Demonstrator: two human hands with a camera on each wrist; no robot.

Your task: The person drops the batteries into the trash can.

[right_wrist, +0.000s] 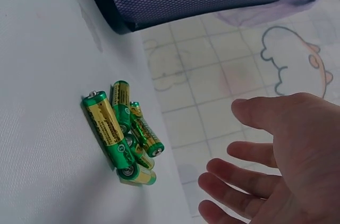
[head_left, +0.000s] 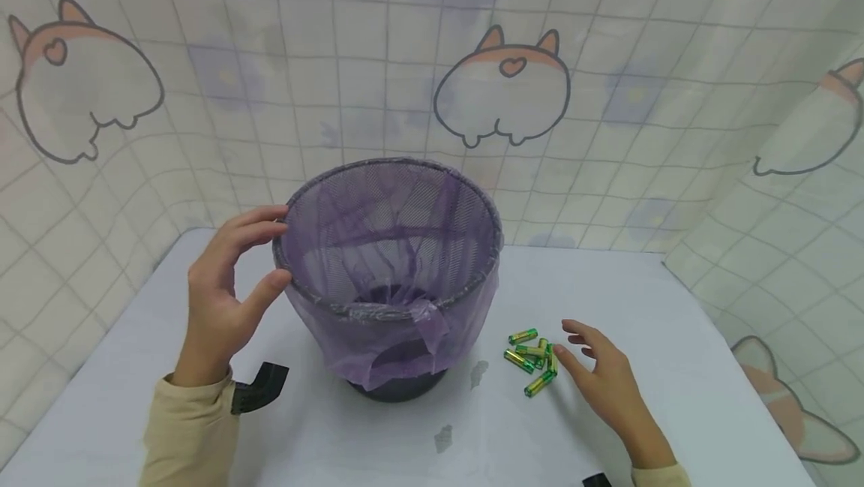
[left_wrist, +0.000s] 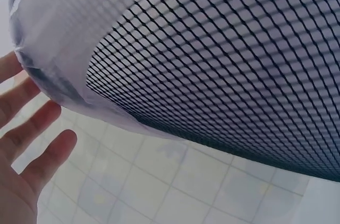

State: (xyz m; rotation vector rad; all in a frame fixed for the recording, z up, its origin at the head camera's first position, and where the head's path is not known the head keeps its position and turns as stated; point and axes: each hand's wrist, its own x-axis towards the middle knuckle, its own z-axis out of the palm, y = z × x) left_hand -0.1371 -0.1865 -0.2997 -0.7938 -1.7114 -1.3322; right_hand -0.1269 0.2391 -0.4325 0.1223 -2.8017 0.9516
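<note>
A black mesh wastebasket (head_left: 394, 389) stands upright on the white table, lined with a thin purple plastic bag (head_left: 313, 329) folded over its rim. My left hand (head_left: 226, 292) is at the left side of the rim, fingers spread and fingertips touching or very near the bag's edge. In the left wrist view, the fingers (left_wrist: 40, 123) lie beside the bag-covered rim. A small heap of green-and-gold batteries (head_left: 520, 360) lies right of the basket. Just right of them hovers my right hand (head_left: 604, 382), its fingers (right_wrist: 239, 176) loosely bent with nothing between them.
Grey patches (head_left: 443, 438) mark the white table (head_left: 324, 449) in front of and beside the basket. A tile-patterned curtain (head_left: 378, 59) with cartoon animals surrounds the table at the back and sides. Black wrist mounts (head_left: 262, 389) sit at both sleeves.
</note>
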